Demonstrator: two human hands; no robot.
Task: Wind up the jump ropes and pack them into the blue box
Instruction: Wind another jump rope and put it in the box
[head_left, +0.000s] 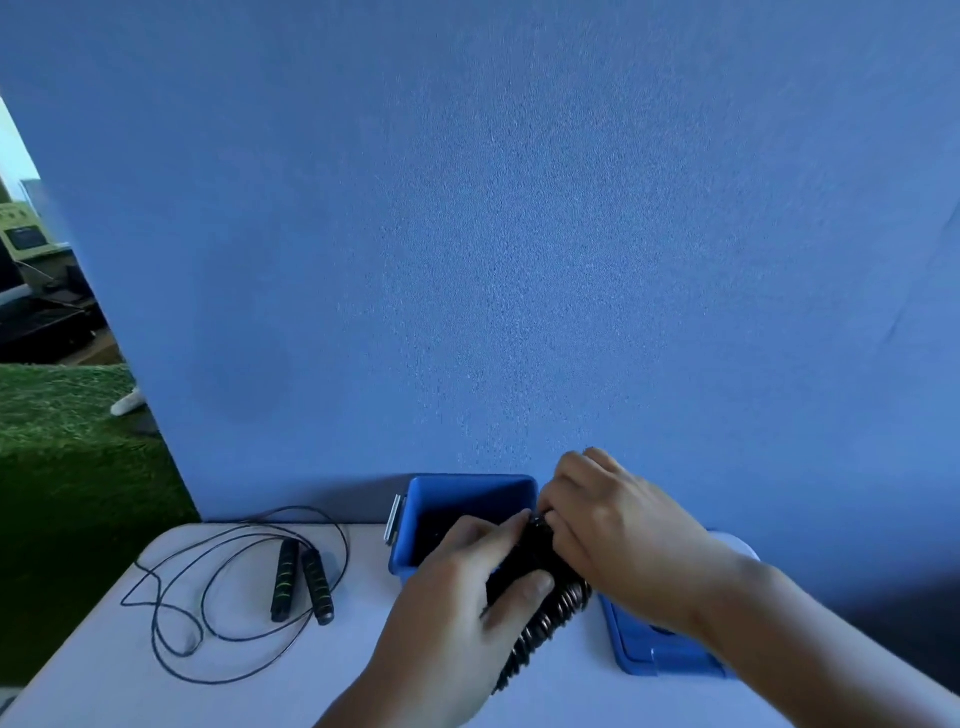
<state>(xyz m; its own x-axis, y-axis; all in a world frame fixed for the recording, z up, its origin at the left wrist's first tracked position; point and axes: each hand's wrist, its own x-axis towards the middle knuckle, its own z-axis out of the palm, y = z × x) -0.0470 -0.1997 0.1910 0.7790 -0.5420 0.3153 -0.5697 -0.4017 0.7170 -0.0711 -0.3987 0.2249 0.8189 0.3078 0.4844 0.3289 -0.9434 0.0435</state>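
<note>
The left hand (457, 597) has its fingers and thumb wrapped round the middle of the wound jump rope (545, 608), a dark bundle of handles with cord coiled tightly about them. It is held slanted, its upper end at the near right corner of the blue box (415, 499). The right hand (618, 530) is curled over that upper end. It looks to be pinching the last of the cord there, though the fingertips are tucked out of sight, so whether it is tucking the cord or only steadying it cannot be told.

Here is where it could slip. If the cord's end is not locked under a coil, the springy turns will likely loosen the moment either hand lets go, and the bundle would unravel on its way in. The bundle also sits at the box's corner, not over the opening. Lowered from there, it may catch on the rim or nudge the box back towards the backdrop. The lower coils hang clear below the left hand's grip and could slide off first.

Now the count. Two jump ropes: one wound and in hand, and one loose jump rope (317, 582) on the table (93, 680) well to the left, its two handles side by side and its cord sprawled in wide loops. One blue box, open. One blue lid (654, 660) lies flat to the right, partly under the right forearm. The box's inside is too dark to read.
</note>
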